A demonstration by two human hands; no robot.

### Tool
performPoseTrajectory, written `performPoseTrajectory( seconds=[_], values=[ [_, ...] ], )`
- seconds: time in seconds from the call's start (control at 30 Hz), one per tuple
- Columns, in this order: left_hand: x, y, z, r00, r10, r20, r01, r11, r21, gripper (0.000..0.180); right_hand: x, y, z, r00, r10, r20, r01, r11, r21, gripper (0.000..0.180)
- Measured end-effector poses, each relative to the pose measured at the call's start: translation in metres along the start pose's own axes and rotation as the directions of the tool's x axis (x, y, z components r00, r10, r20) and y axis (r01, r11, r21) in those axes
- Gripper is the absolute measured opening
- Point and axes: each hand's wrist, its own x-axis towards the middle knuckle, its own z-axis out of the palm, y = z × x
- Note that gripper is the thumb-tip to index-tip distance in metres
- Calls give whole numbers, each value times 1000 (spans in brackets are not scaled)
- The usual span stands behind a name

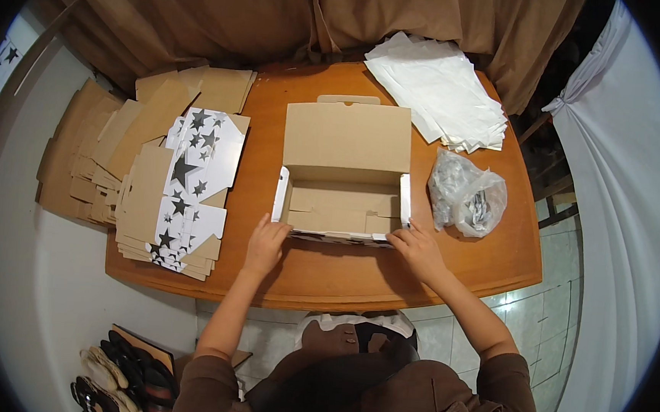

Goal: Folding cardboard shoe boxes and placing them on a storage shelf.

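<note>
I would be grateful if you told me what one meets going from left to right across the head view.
Pile of flattened brown cardboard, star-printed flat box blank, left hand, open cardboard box, right hand, clear plastic bag, white drape.

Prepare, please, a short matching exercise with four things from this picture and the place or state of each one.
1. open box
2. white sheets
3. plastic bag
4. star-printed cardboard

A. left part of the table
B. just right of the open box
C. touched by the left hand and right hand
D. far right part of the table

Pairs: 1-C, 2-D, 3-B, 4-A
</note>
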Motion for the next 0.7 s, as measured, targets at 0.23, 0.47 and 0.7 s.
performPoseTrajectory(
  seconds=[0.23,0.47,0.7],
  values=[
    [12,3,-11,989,-27,148,29,1000,-10,39,11,15,-5,990,-23,138,0,986,170,34],
    [13,19,-9,990,9,143,-22,996,89,37,2,16,1,998,20,61,-40,938,344,28],
    [68,62,10,974,181,133,-173,982,-70,46,56,38,-5,915,-21,403,-107,950,292,33]
  ],
)
